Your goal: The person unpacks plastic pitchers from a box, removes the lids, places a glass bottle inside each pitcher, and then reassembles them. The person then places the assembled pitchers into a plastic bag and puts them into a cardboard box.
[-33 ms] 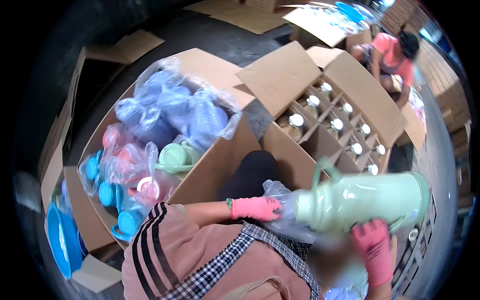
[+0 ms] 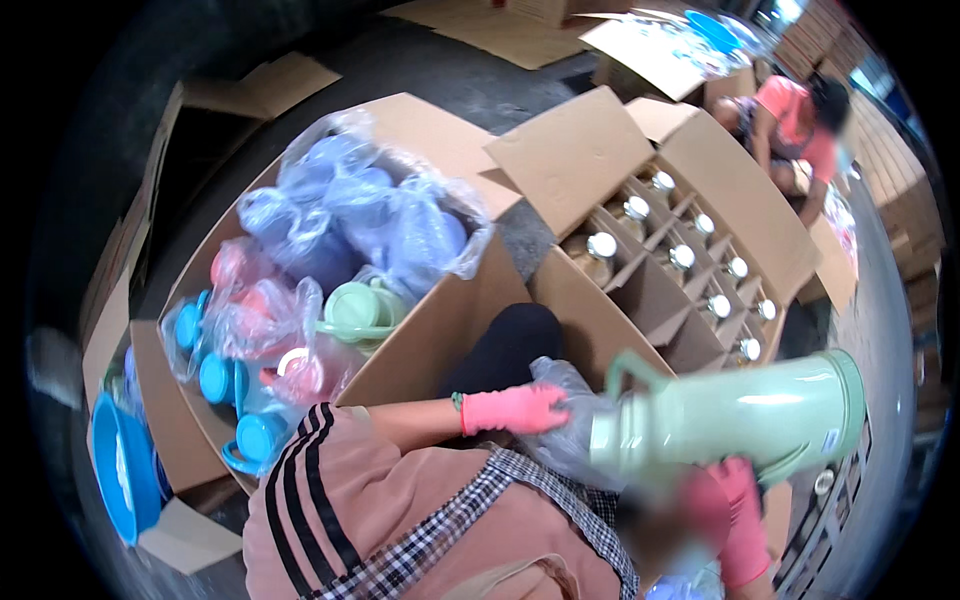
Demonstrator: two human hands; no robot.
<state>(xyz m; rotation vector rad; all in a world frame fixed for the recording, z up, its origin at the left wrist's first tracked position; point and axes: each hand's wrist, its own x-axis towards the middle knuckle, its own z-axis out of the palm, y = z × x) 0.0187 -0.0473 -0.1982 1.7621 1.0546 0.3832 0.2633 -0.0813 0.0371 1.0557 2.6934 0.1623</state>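
A pale green thermos flask [image 2: 740, 408] is held on its side in front of me, its neck toward my left and its base toward the right. My left hand [image 2: 518, 409], in a pink glove, is closed on a bunched clear plastic bag [image 2: 575, 435] at the flask's neck. Against the near side of the flask's body rests my pink-gloved right hand [image 2: 738, 525]; its fingers are curled at the flask and partly blurred. A blurred round shape hides the area beside that hand.
At left an open carton [image 2: 440, 335] holds bagged blue, pink and green flasks. Beyond my knee, a divided carton [image 2: 575, 300] contains several white-capped bottles [image 2: 636, 207]. A blue basin [image 2: 125, 470] stands at far left. Another person [image 2: 795, 125] crouches at the back right.
The flask's neck has dropped slightly, so the flask lies at a somewhat different tilt. My right hand has shifted a little and looks more blurred. My left hand still grips the bag.
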